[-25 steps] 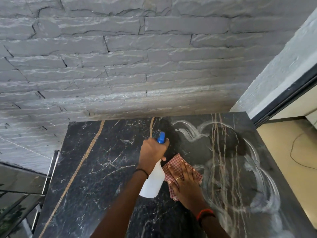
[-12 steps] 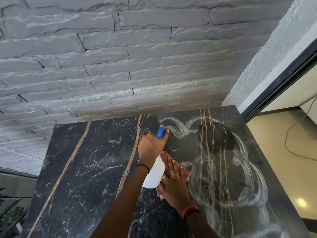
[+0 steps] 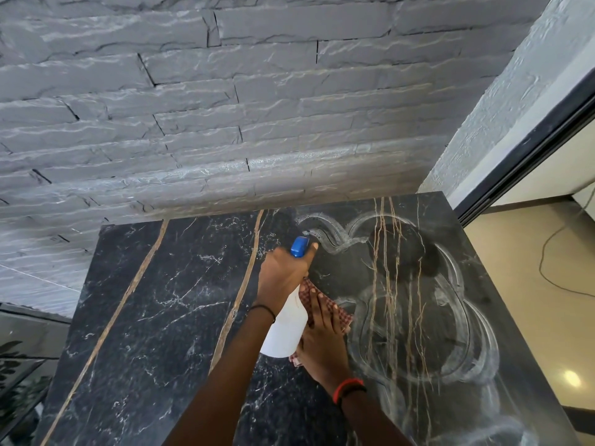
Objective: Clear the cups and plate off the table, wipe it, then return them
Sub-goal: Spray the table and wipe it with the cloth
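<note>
A black marble table (image 3: pixel 154 317) with gold veins fills the lower view. My left hand (image 3: pixel 281 275) grips a white spray bottle (image 3: pixel 285 333) with a blue nozzle, held over the table's middle and pointing away from me. Just right of it, my right hand (image 3: pixel 322 333) presses flat on a red checked cloth (image 3: pixel 341 313) lying on the marble. Wet looping wipe streaks (image 3: pixel 450 317) cover the table's right half. No cups or plate are in view.
A grey stone-brick wall (image 3: pixel 225 107) runs along the table's far edge. At the right, a dark door frame (image 3: pixel 528 156) borders a beige floor (image 3: pixel 531 300) with a thin cable. A glass railing and leaves (image 3: pixel 19 365) sit at the lower left.
Both hands with bottle and cloth have stayed near the table's middle; the cloth and right hand slid slightly toward me, tucking more under the bottle. The view shifted left.
</note>
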A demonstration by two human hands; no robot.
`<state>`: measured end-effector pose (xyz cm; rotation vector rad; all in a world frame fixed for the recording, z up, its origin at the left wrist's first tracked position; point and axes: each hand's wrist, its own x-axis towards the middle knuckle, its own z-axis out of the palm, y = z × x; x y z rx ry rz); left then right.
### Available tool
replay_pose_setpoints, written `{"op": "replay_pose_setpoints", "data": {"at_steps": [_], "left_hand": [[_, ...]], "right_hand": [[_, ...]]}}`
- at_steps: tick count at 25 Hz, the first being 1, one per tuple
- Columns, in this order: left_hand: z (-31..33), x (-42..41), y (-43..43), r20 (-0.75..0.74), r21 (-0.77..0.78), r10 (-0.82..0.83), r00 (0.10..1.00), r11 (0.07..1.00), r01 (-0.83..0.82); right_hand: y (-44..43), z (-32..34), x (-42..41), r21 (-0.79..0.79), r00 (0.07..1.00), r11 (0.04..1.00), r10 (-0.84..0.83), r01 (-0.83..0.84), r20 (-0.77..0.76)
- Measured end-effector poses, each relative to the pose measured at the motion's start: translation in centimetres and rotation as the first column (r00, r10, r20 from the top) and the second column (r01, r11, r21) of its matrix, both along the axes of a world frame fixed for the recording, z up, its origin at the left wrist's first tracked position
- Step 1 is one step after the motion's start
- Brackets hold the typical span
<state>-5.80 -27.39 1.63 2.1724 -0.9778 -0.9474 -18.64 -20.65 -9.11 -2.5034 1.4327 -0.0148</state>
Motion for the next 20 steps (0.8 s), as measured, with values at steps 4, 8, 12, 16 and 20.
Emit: {"op": "replay_pose_setpoints", "data": {"at_steps": [4, 8, 12, 16, 20], "left_hand": [[-0.7, 0.0, 0.2, -0.006, -0.023, 0.019, 1.0, 1.0, -0.019], [-1.3, 1.0, 0.3, -0.061, -0.032, 0.076, 0.995, 0.996, -0.078], [-1.9, 2.2, 0.5, -0.111, -0.025, 0.106, 0.988, 0.994, -0.109], [-2.5, 3.4, 0.5, -0.114, -0.006, 0.118, 0.986, 0.993, -0.12], [-3.0, 4.8, -0.2, -0.108, 0.002, 0.13, 0.986, 0.991, -0.131]], "right_hand": [[-0.6, -0.6, -0.1, 0.027, 1.0, 1.0, 0.01, -0.01, 0.019], [-4.6, -0.9, -0.5, 0.065, 0.998, 0.997, 0.035, -0.032, -0.043], [-12.2, -1.0, -1.4, 0.083, 0.997, 0.995, -0.053, 0.058, -0.059], [-19.2, -1.0, -0.1, 0.184, 0.991, 0.976, -0.102, 0.117, -0.087], [-22.3, -1.2, 5.2, 0.182, 0.993, 0.978, -0.088, 0.101, -0.076]]}}
